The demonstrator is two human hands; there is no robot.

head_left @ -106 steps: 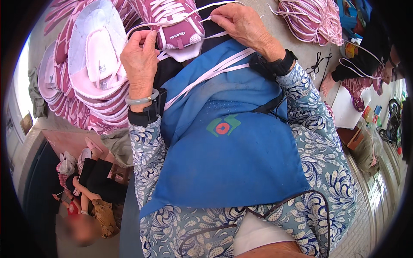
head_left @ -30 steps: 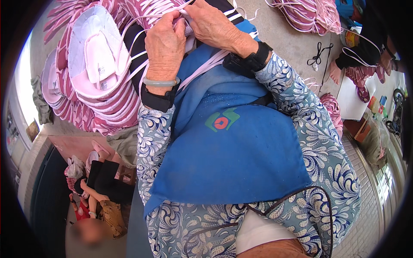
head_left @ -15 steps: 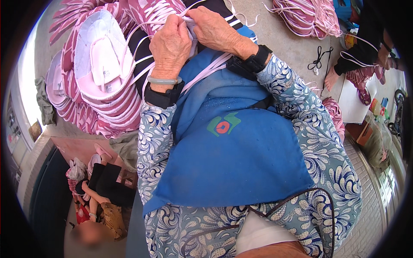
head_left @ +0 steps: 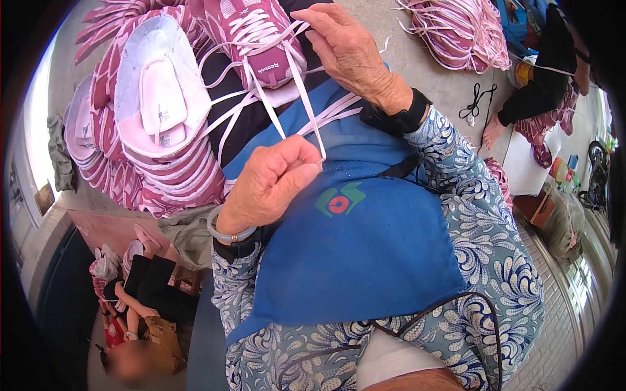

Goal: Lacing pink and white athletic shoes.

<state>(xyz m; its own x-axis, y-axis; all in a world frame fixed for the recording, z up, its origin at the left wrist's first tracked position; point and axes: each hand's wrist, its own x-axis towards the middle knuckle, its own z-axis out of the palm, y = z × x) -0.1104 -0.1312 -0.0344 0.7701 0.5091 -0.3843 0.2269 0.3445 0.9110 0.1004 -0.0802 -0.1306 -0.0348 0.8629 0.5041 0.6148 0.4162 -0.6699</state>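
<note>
A pink-and-maroon shoe upper (head_left: 270,65) with white patches lies across my dark-trousered lap, its toe toward me. White shoelaces (head_left: 301,98) criss-cross its front. My left hand (head_left: 270,182) is closed over the blue apron (head_left: 365,260), pinching two lace strands that run down taut from the upper. Beside the upper's right edge is my right hand (head_left: 349,55), its fingers bent around another stretch of lace that crosses over the upper. More loose lace strands trail over the apron and to the left.
Stacked pink shoe uppers (head_left: 163,111) stand close on my left. A bundle of laced uppers (head_left: 456,32) lies on the floor ahead right, near a black cord (head_left: 479,104). One person (head_left: 153,326) sits at lower left; another's bare foot (head_left: 493,133) shows at right.
My left hand has come down toward me, drawing two lace strands out taut. My right hand has moved to the right, off the left hand, uncovering the upper's front.
</note>
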